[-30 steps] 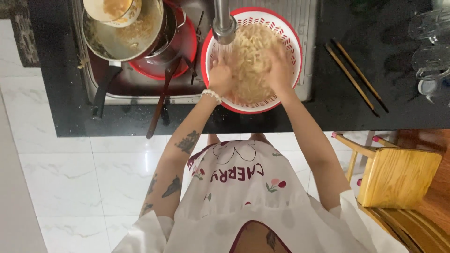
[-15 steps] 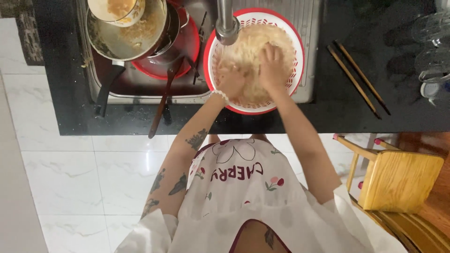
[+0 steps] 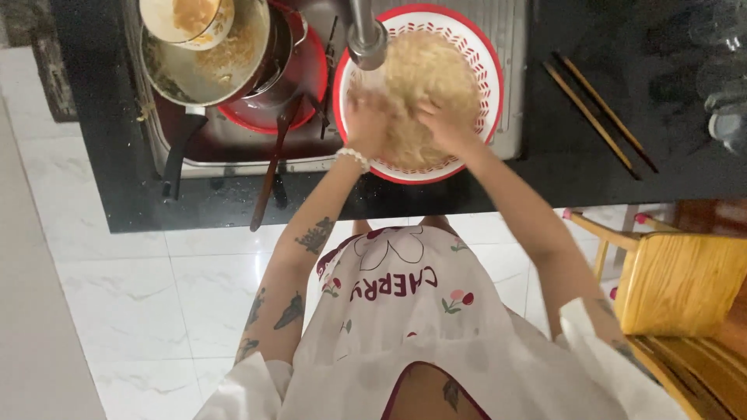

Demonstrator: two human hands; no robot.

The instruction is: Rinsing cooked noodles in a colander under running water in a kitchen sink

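Note:
Both my hands are down in a round red and white colander (image 3: 489, 74) that rests on the sink's edge. It holds a heap of pale yellow noodles (image 3: 428, 70). My left hand (image 3: 364, 120) presses into the near left side of the heap, a bead bracelet on its wrist. Over the near right side lies my right hand (image 3: 442, 124), its fingers spread among the noodles. A metal tap spout (image 3: 366, 35) hangs over the colander's left rim.
In the sink to the left lie a dirty pan (image 3: 210, 62), a soiled bowl (image 3: 187, 17), a red plate (image 3: 307, 85) and long utensils (image 3: 272, 167). Two chopsticks (image 3: 595, 113) rest on the black counter (image 3: 93, 117) to the right. A wooden chair (image 3: 677, 288) stands at the lower right.
My hands have drawn back from the middle of the noodle heap toward the colander's near side. The view has shifted slightly.

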